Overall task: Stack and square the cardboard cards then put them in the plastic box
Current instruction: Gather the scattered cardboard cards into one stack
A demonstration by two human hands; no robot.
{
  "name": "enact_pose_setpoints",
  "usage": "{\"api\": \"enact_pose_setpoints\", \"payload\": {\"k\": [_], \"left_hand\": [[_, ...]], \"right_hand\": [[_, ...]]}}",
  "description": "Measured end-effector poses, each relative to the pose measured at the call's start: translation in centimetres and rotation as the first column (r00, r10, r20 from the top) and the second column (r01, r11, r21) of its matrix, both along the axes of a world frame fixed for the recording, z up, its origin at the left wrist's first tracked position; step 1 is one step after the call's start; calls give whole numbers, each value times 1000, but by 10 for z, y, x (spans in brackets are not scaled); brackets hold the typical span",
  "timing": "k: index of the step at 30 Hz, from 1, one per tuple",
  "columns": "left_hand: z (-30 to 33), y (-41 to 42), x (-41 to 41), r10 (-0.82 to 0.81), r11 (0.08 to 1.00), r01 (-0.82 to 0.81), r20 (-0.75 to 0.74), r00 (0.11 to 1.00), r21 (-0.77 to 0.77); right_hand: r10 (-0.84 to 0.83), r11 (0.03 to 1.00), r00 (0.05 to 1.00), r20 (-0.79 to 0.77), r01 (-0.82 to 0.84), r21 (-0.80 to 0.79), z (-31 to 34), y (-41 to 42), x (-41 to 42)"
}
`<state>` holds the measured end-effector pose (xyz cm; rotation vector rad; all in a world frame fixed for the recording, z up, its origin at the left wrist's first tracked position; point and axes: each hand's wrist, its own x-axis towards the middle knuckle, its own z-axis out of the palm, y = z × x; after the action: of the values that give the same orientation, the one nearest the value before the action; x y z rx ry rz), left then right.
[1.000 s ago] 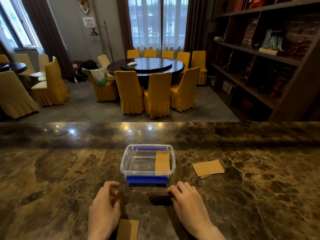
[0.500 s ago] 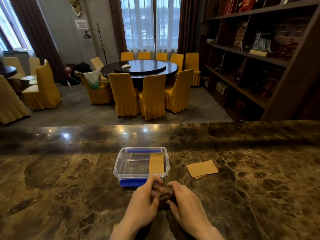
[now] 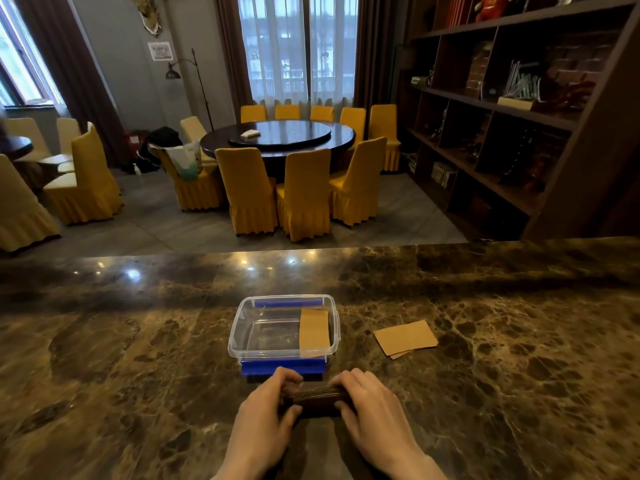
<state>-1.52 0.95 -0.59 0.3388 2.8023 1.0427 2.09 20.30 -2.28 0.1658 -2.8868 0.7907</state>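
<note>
A stack of cardboard cards [image 3: 318, 398] stands on edge on the marble counter, its dark layered top edge facing up. My left hand [image 3: 265, 415] grips its left end and my right hand [image 3: 372, 407] grips its right end. Just beyond the hands sits the clear plastic box [image 3: 242, 327] with blue clips, lid off. One brown card [image 3: 313, 332] lies inside it against the right wall. A couple of loose brown cards [image 3: 405, 339] lie flat on the counter to the right of the box.
The dark marble counter [image 3: 138, 358] stretches wide to both sides and ends at a far edge. Beyond it lie a round dining table with yellow chairs and a wooden shelf unit on the right.
My left hand came over from the left and closed on the stack's left end. Both hands now hold the stack between them in front of the box. The card near the front edge is out of sight.
</note>
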Motion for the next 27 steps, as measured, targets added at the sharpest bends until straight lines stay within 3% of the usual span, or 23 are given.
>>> {"api": "enact_pose_setpoints", "payload": {"k": [4, 6, 8, 9, 11, 14, 16, 19, 22, 24, 27], "left_hand": [[10, -7, 2, 98, 995, -98, 2, 995, -9], [18, -21, 1, 166, 968, -151, 60, 984, -200], [22, -36, 0, 265, 891, -159, 202, 943, -426], [21, -42, 0, 317, 872, -158, 288, 904, -463], [17, -49, 3, 352, 891, -180, 385, 853, -416], [13, -51, 15, 267, 942, -139, 429, 863, -306], [17, -46, 16, 225, 960, -133, 396, 890, -246], [24, -34, -1, 320, 939, -246, 345, 882, -240], [34, -30, -11, 363, 930, -366, 158, 919, -5], [43, -16, -16, 298, 944, -305, 70, 952, 122], [42, 16, -20, 86, 982, -96, 63, 994, 161]], "right_hand": [[3, 1000, 1000, 8, -4, 7, 1, 5, -3], [1, 1000, 1000, 8, -1, -6, 1, 7, -4], [-5, 1000, 1000, 6, 5, -21, 0, 6, -6], [-5, 1000, 1000, 7, 6, -25, 0, 6, -7], [-2, 999, 1000, 11, 2, -35, 0, 5, -8], [11, 999, 1000, 23, -10, -36, 0, 8, -9], [20, 999, 999, 28, -19, -40, 0, 11, -8], [47, 998, 998, 41, -45, -45, 3, 20, -8], [102, 994, 994, 48, -100, -40, 8, 26, -10], [138, 990, 989, 51, -136, -32, 11, 29, -12], [139, 989, 990, 38, -136, -60, 12, 31, -13]]}}
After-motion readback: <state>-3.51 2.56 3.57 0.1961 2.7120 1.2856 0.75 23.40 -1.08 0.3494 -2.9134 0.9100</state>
